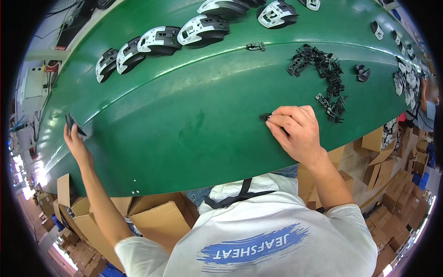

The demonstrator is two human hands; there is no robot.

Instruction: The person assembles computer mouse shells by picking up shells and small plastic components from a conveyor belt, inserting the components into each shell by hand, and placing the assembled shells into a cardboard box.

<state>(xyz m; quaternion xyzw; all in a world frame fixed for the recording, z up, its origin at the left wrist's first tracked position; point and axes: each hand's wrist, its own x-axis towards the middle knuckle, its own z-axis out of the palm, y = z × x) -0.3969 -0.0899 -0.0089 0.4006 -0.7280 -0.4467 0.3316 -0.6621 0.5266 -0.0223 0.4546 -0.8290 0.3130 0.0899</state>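
Observation:
Far out on the left, my left hand has its fingers closed on a dark curved shell piece, seen nearly edge-on by the table's left end. My right hand is over the table right of the middle, thumb and fingers pinched round a small black plastic part. Just beyond it and to the right, small black plastic frames lie in a loose heap. A single black frame lies apart near the table's long seam. Most of the held black part is hidden by my fingertips.
White-and-black computer mouse shells stand in a curved row along the far side of the green table. A dark curved piece and piled white parts are to the right. Open cardboard boxes stand below the near edge. Another person is far right.

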